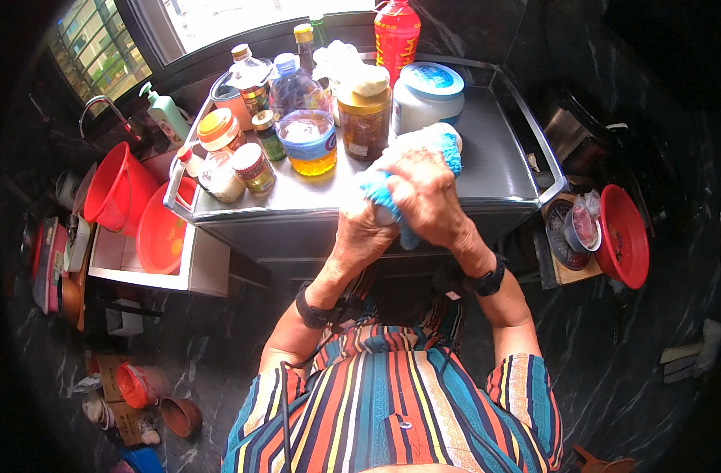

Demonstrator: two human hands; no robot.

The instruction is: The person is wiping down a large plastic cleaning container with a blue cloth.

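Both my hands are raised above the front edge of a metal-topped cabinet. My left hand grips one end of a blue cloth. Against it, my right hand is closed on the cloth and on a pale, rounded thing that the fingers partly hide; whether it is a jar or a bottle I cannot tell. Just behind the hands stand a brown-filled jar with a yellow lid and a white tub with a blue lid. An oil bottle with a blue cap is to their left.
Several small jars and bottles crowd the cabinet's left side, near an orange-lidded jar. A red bottle stands at the back. A metal rail borders the top. Left is a sink with a red bucket; right, a red basin.
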